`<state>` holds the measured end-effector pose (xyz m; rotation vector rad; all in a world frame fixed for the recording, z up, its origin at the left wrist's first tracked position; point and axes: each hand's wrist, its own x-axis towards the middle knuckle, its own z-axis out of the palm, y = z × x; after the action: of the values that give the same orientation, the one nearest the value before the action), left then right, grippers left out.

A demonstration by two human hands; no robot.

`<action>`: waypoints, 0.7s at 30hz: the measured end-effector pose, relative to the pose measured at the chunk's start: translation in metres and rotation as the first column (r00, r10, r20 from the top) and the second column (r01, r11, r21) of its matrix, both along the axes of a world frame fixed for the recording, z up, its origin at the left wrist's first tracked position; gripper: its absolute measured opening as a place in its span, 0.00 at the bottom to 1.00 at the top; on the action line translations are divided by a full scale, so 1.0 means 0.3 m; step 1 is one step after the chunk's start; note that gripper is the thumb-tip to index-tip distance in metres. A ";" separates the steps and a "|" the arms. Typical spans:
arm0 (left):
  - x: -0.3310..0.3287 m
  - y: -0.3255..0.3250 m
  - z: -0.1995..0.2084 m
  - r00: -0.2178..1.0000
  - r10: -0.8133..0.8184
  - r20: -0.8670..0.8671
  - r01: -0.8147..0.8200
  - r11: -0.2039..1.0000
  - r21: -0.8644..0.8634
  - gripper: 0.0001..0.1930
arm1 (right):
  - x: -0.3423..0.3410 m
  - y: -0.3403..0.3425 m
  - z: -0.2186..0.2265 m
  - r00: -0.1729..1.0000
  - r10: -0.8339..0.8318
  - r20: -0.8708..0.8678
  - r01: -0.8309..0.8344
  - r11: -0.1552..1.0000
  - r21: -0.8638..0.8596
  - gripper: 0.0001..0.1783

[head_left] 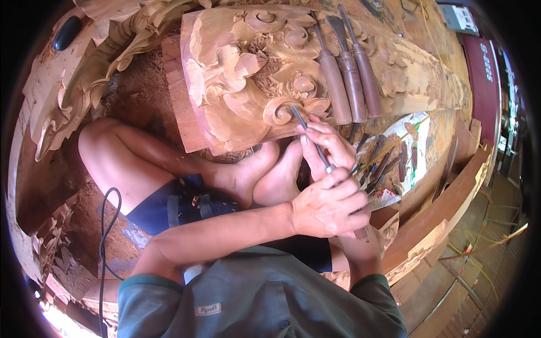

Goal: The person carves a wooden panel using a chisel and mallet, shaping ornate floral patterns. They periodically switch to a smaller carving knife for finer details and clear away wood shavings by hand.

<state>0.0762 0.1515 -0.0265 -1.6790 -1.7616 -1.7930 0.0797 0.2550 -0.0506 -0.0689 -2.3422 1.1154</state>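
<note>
A carved wooden panel (pixel 236 121) with leaf and scroll relief lies in front of my crossed legs. My left hand (pixel 331 205), at the end of the forearm crossing from the left, is wrapped round the handle of a carving chisel (pixel 317 147). Further up, the fingers of my right hand (pixel 327 143) close on the chisel's metal shank. The tool slants up and left, its tip at a spiral scroll (pixel 279 111) on the panel's near edge. Three wooden-handled chisels (pixel 350 84) rest side by side on the panel, right of the scroll.
Several more carving tools (pixel 383 163) lie on a white sheet (pixel 417 127) to the right. Another carved piece (pixel 70 107) curves along the left, near a black oval object (pixel 67 32). A dark cable (pixel 102 242) loops at lower left. Long boards (pixel 445 225) stand at right; shavings cover the floor.
</note>
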 end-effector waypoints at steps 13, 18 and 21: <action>-0.082 -0.121 -0.049 0.969 -0.245 0.017 0.241 0.962 0.132 0.26 | -0.017 -0.116 -0.054 0.962 -0.231 -0.143 0.257 0.946 0.198 0.04; -0.108 -0.136 -0.007 0.960 -0.271 0.071 0.258 0.954 0.156 0.27 | -0.009 -0.145 -0.035 0.942 -0.315 -0.117 0.333 0.921 0.201 0.05; -0.125 -0.137 -0.004 0.957 -0.284 0.061 0.273 0.952 0.141 0.29 | -0.008 -0.168 -0.054 0.927 -0.363 -0.091 0.373 0.918 0.134 0.06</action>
<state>0.0387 0.1105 -0.0278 -1.9047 -1.4549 -2.0686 0.0773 0.2047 -0.0669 -0.3968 -2.2251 0.7444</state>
